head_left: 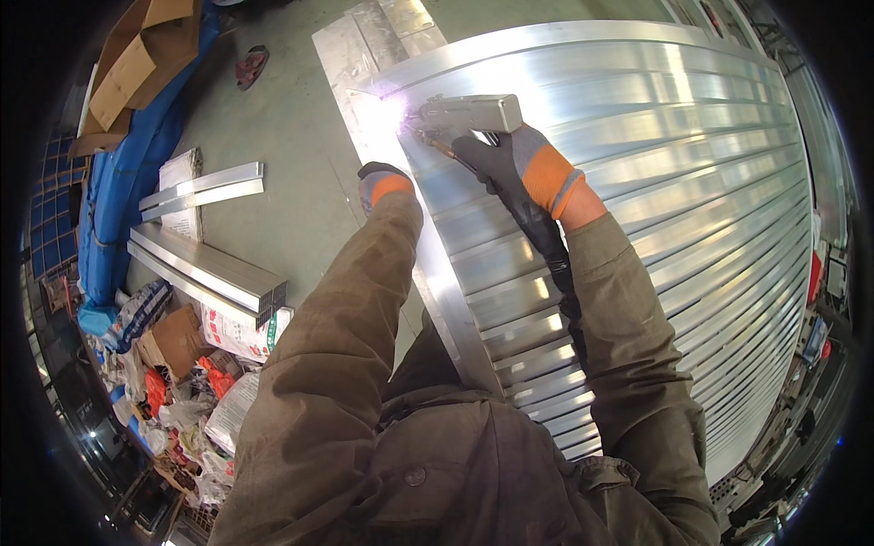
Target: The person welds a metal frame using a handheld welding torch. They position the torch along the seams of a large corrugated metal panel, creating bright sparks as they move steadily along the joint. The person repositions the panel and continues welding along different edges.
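My right hand, in a grey, black and orange work glove, is closed round the handle of a grey welding gun. A black hose runs back from the gun along my right forearm. The gun's nozzle points left, where a white-violet glare hides the spot it meets. That spot lies near the far left corner of a large slatted aluminium panel. My left hand, gloved alike, is closed at the left edge of the panel's aluminium frame, just nearer than the glare; its fingertips are partly hidden.
Metal plates extend beyond the panel's far left corner. On the floor to the left lie aluminium profiles, a blue wrapped bundle, an open cardboard box and a heap of bags and scraps. A slipper lies farther off.
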Available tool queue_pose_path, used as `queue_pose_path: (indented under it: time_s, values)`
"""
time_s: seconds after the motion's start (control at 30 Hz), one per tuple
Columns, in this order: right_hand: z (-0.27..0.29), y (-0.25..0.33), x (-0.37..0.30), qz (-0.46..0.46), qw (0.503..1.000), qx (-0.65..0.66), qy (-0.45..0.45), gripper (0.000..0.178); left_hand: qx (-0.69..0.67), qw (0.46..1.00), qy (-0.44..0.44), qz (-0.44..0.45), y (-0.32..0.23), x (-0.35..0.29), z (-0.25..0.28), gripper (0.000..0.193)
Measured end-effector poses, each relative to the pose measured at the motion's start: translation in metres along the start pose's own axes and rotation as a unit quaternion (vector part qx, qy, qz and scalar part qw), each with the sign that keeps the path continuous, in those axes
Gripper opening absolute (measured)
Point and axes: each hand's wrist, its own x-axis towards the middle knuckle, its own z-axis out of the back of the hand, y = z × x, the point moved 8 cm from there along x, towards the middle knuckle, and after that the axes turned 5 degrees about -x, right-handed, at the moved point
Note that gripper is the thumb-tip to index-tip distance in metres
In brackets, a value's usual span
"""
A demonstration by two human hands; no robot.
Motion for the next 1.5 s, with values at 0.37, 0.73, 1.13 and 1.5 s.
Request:
queue_pose_path:
  time_s: [0.37, 0.73, 1.13, 1.5]
  values:
    - [0.002, 0.000, 0.003, -0.006, 1.000, 0.001, 0.026, 0.060, -0.025, 0.999, -0.028, -0.017, -0.001, -0.005, 0.010, 0.026]
    - [0.013, 0.018, 0.001, 0.019, 0.998, 0.047, 0.041, 0.045, -0.025, 1.000, -0.011, -0.003, -0.001, -0.020, 0.021, 0.027]
    - [0.021, 0.021, -0.019, 0.040, 0.995, 0.089, -0.030, 0.050, 0.048, 0.994, -0.094, -0.020, 0.004, -0.037, 0.022, 0.028]
    - [-0.005, -0.007, -0.005, 0.026, 0.991, 0.112, -0.075, 0.051, 0.118, 0.984, -0.132, -0.037, 0.000, -0.020, 0.009, 0.030]
